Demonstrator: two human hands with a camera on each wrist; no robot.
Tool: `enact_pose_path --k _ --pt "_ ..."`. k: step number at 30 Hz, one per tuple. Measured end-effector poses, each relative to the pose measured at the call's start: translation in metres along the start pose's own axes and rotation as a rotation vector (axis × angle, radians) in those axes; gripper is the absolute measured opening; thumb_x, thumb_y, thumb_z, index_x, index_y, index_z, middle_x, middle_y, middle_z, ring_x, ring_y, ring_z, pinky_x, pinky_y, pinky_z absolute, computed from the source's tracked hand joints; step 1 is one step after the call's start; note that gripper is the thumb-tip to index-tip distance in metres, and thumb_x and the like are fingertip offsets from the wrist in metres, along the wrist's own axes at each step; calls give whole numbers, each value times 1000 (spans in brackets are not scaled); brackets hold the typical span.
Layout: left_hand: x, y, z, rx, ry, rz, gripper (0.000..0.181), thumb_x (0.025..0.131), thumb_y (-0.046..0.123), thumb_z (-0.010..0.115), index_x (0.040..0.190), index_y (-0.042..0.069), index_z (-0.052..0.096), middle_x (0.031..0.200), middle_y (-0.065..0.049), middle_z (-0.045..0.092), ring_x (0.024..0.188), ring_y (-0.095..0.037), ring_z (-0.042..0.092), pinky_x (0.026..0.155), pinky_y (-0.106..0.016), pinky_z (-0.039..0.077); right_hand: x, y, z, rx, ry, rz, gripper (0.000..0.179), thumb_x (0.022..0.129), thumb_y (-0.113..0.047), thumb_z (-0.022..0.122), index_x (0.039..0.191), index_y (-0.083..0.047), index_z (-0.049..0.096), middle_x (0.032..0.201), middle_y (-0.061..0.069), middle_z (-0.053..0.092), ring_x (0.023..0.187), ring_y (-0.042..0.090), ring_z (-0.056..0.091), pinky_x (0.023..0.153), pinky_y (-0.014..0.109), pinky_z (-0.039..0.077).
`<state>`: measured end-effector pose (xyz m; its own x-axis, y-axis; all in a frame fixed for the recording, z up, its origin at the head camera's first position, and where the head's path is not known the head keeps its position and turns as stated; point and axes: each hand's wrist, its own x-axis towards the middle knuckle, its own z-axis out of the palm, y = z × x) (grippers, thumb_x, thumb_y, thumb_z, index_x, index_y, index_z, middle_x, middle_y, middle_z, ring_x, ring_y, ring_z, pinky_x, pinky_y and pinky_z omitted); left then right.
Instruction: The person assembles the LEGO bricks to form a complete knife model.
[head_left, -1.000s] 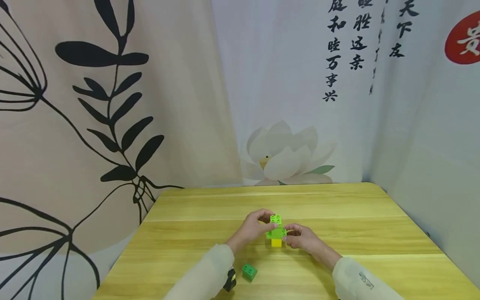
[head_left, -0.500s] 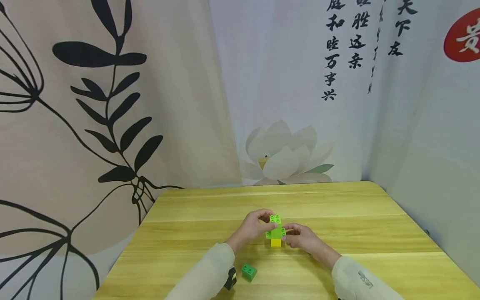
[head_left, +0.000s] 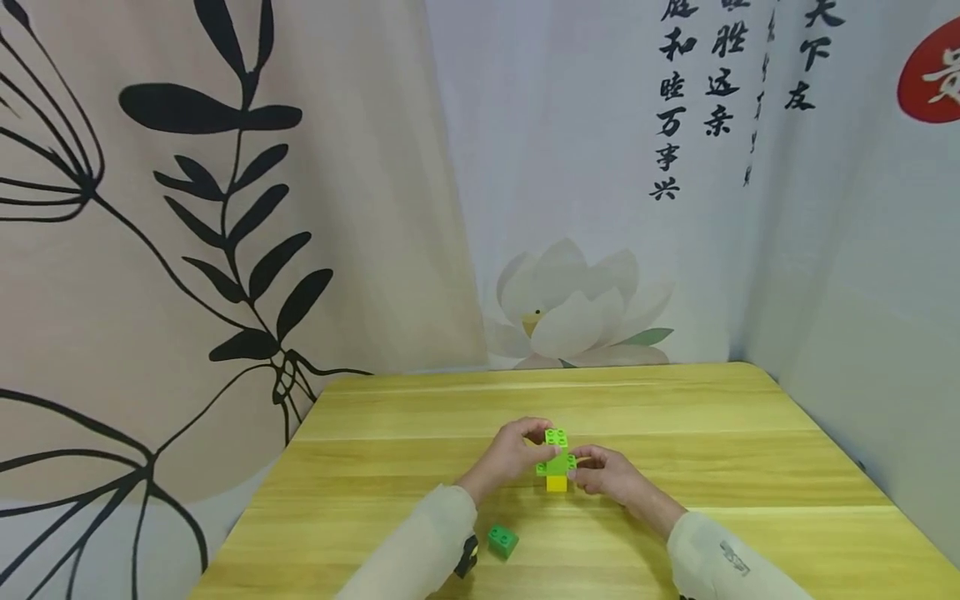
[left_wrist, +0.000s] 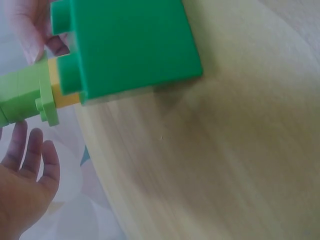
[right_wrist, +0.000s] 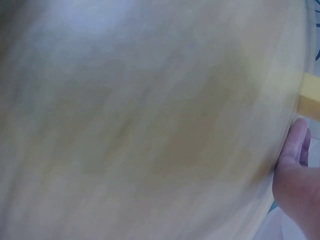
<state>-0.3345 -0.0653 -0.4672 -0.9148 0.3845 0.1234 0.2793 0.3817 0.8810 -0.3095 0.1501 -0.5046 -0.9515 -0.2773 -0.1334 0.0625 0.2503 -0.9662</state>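
Note:
A small tower of toy building bricks stands upright on the table, with a yellow brick (head_left: 557, 483) at its foot. Above that sits a wider light green brick (head_left: 557, 463), then a narrower light green top brick (head_left: 556, 437). My left hand (head_left: 517, 450) pinches the upper light green part, thumb in front and fingers behind. On the other side, my right hand (head_left: 611, 477) holds the right end of the wider brick between thumb and fingers. In the left wrist view, both hands flank the tower, and a loose dark green brick (left_wrist: 135, 45) looms large in front.
That same dark green brick (head_left: 502, 541) lies nearer the front of the wooden table (head_left: 750, 467). A small black object (head_left: 467, 557) shows beside the left sleeve. A printed curtain (head_left: 390, 208) hangs behind the table.
Both hands and the tower hold practically the same pose. The whole head view shifts slightly.

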Motion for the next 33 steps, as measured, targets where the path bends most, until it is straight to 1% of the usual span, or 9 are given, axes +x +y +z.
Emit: enact_pose_path --k 5,12,17,20,24,28,33 --pt "-1 -3 2 4 7 13 27 90 29 75 115 20 69 99 6 61 95 -15 54 73 -27 50 0 4 -1 6 -8 1 49 92 -21 72 133 1 55 117 15 60 98 25 61 83 41 53" --pt "-6 -8 1 -20 26 5 34 89 34 76 120 21 68 103 6 63 98 -14 56 75 -30 51 2 3 -1 -24 -19 -15 49 92 -26 72 132 -1 56 116 13 62 98 24 62 82 39 53" --pt "-8 -9 -3 -46 51 5 33 89 30 77 118 18 69 104 4 65 99 -16 58 78 -33 51 1 0 0 -23 -26 -19 48 93 -25 71 131 0 56 115 12 63 97 25 62 82 40 53" --pt "-9 -11 -5 -49 57 4 32 89 28 77 117 16 69 106 0 66 99 -17 58 79 -34 51 0 0 0 -16 -19 -13 48 93 -23 72 132 0 56 114 12 63 96 25 62 83 41 53" --pt "-7 -13 -6 -59 42 -12 34 89 30 76 120 17 68 108 -1 66 100 -16 57 80 -34 51 -1 0 -1 -15 -10 -7 49 92 -22 72 132 0 56 115 12 62 96 24 62 83 42 53" --pt "-5 -12 -6 -67 22 -18 36 90 31 75 123 18 67 108 1 65 101 -17 56 81 -35 50 -1 1 -2 -10 -6 -3 49 92 -22 73 132 0 56 116 13 62 96 24 62 84 42 53" --pt "-4 -13 -5 -57 13 -14 34 90 29 75 121 18 67 107 3 64 102 -19 56 80 -35 50 0 1 -2 -8 -5 -3 50 92 -23 73 133 0 55 116 12 62 97 24 62 84 42 53"
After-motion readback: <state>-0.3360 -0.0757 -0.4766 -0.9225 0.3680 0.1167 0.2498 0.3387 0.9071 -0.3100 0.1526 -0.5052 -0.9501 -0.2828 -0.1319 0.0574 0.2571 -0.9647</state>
